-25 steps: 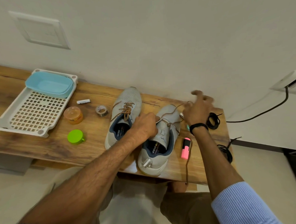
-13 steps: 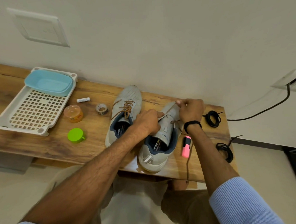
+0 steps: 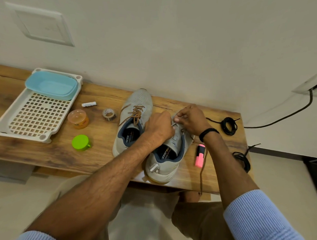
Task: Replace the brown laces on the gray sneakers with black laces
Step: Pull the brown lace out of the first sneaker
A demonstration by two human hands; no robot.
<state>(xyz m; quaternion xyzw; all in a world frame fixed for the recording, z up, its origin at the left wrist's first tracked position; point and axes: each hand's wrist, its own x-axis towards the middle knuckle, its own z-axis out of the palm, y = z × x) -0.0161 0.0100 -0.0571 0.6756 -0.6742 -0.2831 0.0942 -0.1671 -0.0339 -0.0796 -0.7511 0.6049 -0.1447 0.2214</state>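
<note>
Two gray sneakers stand side by side on the wooden table (image 3: 105, 150). The left sneaker (image 3: 135, 110) still carries its brown lace. My left hand (image 3: 159, 127) grips the upper of the right sneaker (image 3: 166, 161). My right hand (image 3: 191, 118) pinches the brown lace at the eyelets of that shoe. A loose end of the brown lace (image 3: 203, 165) trails down over the table's front edge. One coiled black lace (image 3: 229, 126) lies at the right of the table, and a second black lace (image 3: 242, 158) hangs at the right edge.
A pink highlighter (image 3: 199, 155) lies right of the right sneaker. Left of the shoes are a tape roll (image 3: 109, 114), an orange jar (image 3: 78, 119), a green lid (image 3: 80, 142), a battery (image 3: 89, 104) and a white tray (image 3: 19, 132) holding a blue tub (image 3: 51, 86). A wall rises behind.
My right hand has come back from the far right of the shoe to its eyelets and now pinches the lace close to my left hand. My left hand stays on the shoe.
</note>
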